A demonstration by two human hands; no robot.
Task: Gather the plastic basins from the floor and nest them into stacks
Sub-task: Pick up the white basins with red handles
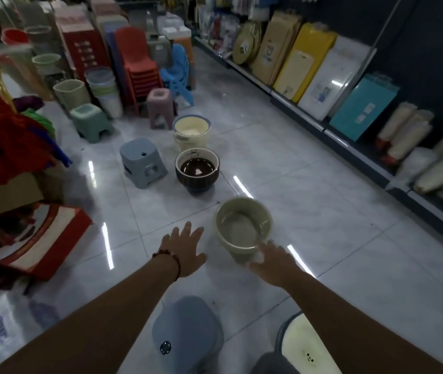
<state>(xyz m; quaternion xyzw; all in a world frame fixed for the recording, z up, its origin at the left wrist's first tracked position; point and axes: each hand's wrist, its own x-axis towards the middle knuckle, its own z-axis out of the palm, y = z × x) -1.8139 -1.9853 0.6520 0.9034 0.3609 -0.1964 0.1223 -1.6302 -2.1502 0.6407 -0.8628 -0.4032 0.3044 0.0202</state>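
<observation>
Here, green basin [243, 228] at right hand [271, 261]

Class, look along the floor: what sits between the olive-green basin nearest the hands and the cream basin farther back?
In the head view, the dark brown basin stands between the olive-green basin and the cream basin.

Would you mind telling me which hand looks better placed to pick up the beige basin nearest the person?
The right hand, probably: its fingers already reach the near rim of the beige basin, while the left hand hovers open beside it, clear of it.
</observation>
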